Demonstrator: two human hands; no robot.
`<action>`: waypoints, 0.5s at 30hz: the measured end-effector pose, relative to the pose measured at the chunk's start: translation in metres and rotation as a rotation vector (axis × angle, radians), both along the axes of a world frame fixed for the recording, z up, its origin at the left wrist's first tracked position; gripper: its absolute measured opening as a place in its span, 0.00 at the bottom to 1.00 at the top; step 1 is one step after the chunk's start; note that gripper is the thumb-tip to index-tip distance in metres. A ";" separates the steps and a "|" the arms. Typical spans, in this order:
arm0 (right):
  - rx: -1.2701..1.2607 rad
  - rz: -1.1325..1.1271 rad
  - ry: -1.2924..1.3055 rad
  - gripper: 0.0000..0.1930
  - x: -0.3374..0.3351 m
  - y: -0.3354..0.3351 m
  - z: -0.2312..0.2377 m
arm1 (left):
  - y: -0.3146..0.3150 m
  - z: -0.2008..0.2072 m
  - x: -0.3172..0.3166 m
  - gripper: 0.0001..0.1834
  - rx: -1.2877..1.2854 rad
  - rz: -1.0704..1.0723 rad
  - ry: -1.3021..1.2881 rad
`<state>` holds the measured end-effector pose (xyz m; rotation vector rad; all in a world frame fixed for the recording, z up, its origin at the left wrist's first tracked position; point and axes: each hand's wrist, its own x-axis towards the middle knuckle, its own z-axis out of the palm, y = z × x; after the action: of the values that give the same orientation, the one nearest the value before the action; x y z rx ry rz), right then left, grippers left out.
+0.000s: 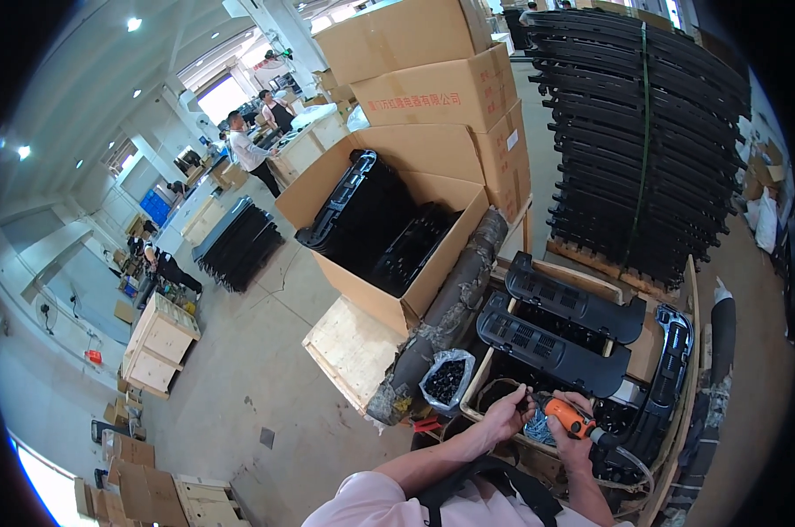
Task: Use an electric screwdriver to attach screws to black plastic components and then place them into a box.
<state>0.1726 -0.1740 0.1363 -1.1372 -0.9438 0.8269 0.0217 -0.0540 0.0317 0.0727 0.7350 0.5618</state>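
Observation:
My right hand is wrapped round an orange and black power screwdriver, with a clear hose or cord trailing from its rear end. The driver's tip points left, toward my left hand. There the left fingers are pinched together close to the tip; whatever they hold is too small to make out. Under the hands, a bundle of small bluish-silver parts lies in a wooden-edged bin. Just beyond, two long black slotted plastic covers rest across the bin.
A plastic bag of small black parts stands left of the bin, beside a grey wrapped roll. Farther off is an open carton holding black parts. Stacked cartons and a strapped tall stack of black parts rise behind. Other people work at far left.

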 end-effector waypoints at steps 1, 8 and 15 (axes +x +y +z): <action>0.002 -0.003 0.004 0.27 0.002 0.000 -0.001 | -0.001 0.002 0.000 0.14 0.012 0.012 0.012; -0.062 -0.072 -0.068 0.24 0.014 -0.007 -0.001 | -0.004 0.008 0.017 0.14 0.006 -0.011 0.079; -0.108 -0.122 -0.059 0.24 0.027 -0.007 0.004 | 0.009 0.011 0.041 0.15 -0.058 -0.081 0.092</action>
<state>0.1993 -0.1814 0.1407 -1.3060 -0.8778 0.7560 0.0622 -0.0453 0.0423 0.0747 0.8333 0.4620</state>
